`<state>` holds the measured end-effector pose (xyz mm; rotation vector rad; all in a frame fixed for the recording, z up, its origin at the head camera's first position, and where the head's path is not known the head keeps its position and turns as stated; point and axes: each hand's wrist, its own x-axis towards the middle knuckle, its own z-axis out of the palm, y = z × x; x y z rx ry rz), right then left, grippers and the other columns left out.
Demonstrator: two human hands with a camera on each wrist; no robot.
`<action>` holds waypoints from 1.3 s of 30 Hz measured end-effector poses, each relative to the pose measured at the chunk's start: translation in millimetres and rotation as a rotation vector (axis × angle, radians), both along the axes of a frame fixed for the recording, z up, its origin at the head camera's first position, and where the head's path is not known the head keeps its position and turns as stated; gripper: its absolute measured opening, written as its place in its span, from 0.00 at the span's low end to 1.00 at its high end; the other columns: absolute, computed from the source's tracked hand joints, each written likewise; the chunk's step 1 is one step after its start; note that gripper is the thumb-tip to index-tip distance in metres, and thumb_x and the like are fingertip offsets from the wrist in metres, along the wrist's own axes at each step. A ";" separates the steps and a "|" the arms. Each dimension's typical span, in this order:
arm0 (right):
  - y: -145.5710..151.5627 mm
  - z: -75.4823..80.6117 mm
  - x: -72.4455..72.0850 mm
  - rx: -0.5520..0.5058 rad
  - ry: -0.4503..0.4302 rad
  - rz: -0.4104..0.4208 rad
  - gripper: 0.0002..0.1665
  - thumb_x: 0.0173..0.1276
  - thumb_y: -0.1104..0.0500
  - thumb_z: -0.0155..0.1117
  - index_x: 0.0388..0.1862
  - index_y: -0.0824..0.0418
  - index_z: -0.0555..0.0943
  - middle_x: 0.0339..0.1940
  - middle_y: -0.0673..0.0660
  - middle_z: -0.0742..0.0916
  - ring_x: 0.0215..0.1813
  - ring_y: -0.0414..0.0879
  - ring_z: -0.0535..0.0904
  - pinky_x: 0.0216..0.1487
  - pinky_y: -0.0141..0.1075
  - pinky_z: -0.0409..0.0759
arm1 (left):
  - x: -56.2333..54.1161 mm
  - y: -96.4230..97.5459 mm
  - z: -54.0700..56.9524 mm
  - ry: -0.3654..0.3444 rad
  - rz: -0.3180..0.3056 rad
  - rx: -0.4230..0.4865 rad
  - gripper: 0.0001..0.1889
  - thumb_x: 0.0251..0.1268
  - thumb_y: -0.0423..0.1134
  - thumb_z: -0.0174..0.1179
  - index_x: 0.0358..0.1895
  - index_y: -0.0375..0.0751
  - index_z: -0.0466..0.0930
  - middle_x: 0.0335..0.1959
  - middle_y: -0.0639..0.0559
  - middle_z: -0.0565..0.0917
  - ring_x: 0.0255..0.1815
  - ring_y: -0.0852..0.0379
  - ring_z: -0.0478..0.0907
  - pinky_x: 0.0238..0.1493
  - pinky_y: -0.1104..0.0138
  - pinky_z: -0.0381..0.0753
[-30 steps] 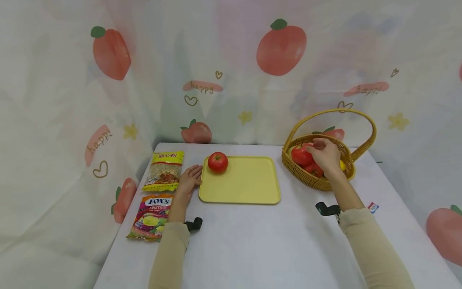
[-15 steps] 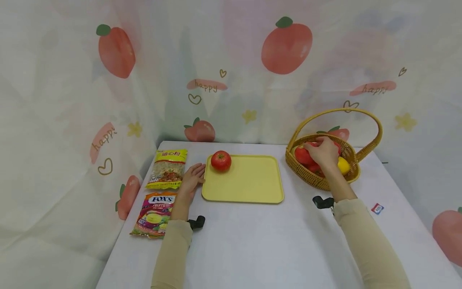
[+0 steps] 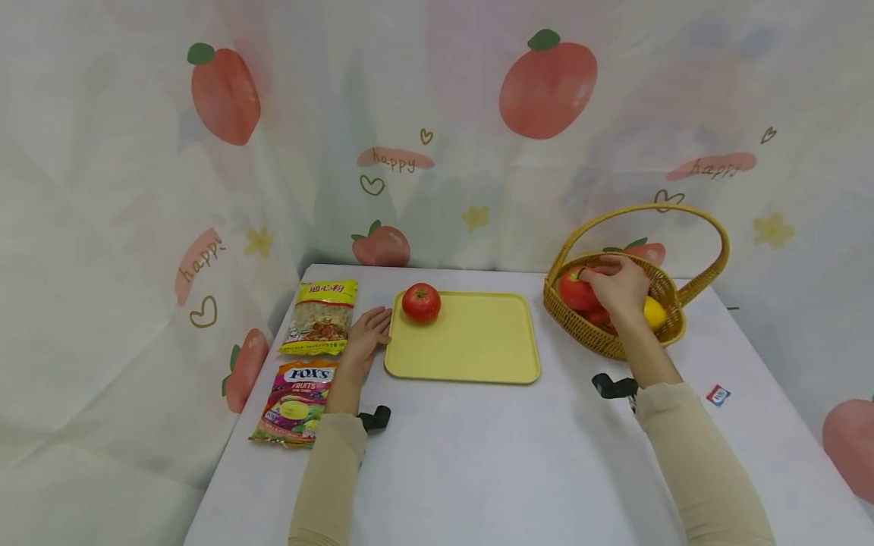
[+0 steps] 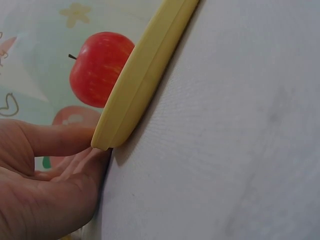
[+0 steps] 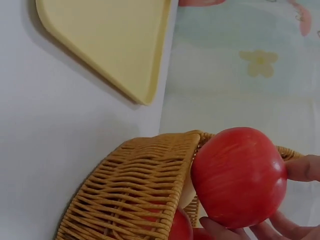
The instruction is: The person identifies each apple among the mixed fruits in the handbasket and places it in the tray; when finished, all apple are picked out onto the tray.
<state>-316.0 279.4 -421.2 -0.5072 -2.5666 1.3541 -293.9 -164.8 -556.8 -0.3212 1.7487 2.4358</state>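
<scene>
My right hand reaches into the wicker basket. In the right wrist view its thumb and fingers grip a red apple at the basket's rim. Below that apple, more red fruit shows inside, and a yellow fruit lies by my wrist. My left hand rests at the left edge of a yellow tray, its fingers extended. The left wrist view has the thumb touching the tray's corner. Another red apple sits on the tray's back left corner.
Left of the tray lie a yellow food packet and a FOX'S candy bag, partly covered by my left forearm. The basket's tall handle arches over its opening. A small red and blue wrapper lies right of my right forearm.
My right hand has shifted slightly left over the basket, and more of the yellow fruit shows. The left hand stays at the tray's edge. The whole head view has shifted a little.
</scene>
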 end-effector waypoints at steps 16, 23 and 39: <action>-5.3 16.3 14.9 -0.201 0.007 0.019 0.36 0.70 0.44 0.71 0.74 0.54 0.76 0.53 0.44 0.83 0.61 0.47 0.75 0.62 0.39 0.81 | -2.7 3.7 0.8 -0.013 0.012 -0.014 0.43 0.60 0.08 0.48 0.80 0.36 0.60 0.78 0.38 0.68 0.80 0.46 0.64 0.78 0.58 0.65; -12.0 20.1 18.7 -0.327 0.023 0.069 0.37 0.70 0.44 0.72 0.75 0.54 0.75 0.54 0.45 0.83 0.56 0.45 0.79 0.44 0.25 0.85 | -1.7 2.6 0.1 -0.022 0.020 -0.016 0.43 0.60 0.08 0.48 0.80 0.37 0.61 0.77 0.40 0.69 0.79 0.47 0.65 0.78 0.59 0.66; -41.8 24.6 15.6 -0.506 0.043 0.136 0.36 0.71 0.51 0.72 0.74 0.62 0.75 0.49 0.47 0.82 0.57 0.44 0.77 0.40 0.32 0.89 | -0.8 1.5 1.6 -0.010 0.002 -0.026 0.42 0.61 0.08 0.48 0.80 0.36 0.59 0.78 0.40 0.68 0.80 0.47 0.64 0.78 0.59 0.65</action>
